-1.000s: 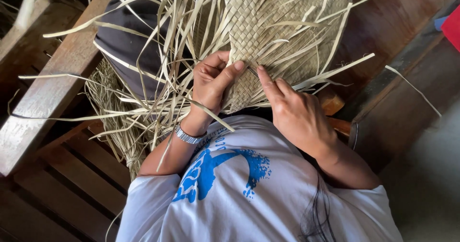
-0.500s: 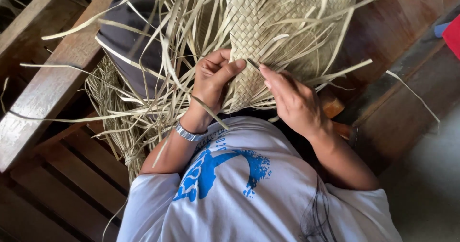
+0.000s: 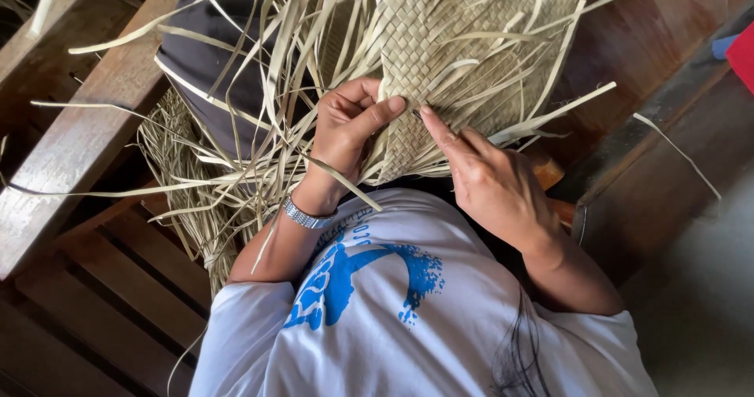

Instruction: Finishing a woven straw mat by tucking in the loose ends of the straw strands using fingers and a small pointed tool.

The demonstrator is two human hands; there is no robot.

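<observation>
wooden slats [image 3: 94, 303] are lying beneath; left hand [image 3: 345, 130] is pinching the woven mat [image 3: 440, 43] edge, right hand [image 3: 487, 181] fingers narrowing on a strip [image 3: 550, 114], best kept taut.

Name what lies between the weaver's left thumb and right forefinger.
The head view shows a narrow strip of the pale woven mat between them. The left hand pinches the mat's edge, and the right hand touches it with its forefinger.

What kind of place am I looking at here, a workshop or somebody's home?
Probably a home or small craft space for hand weaving, not a factory. A half-woven mat of pale strips is worked by hand, loose strips lie heaped, and around them are a slatted wooden floor and a wooden beam.
</observation>
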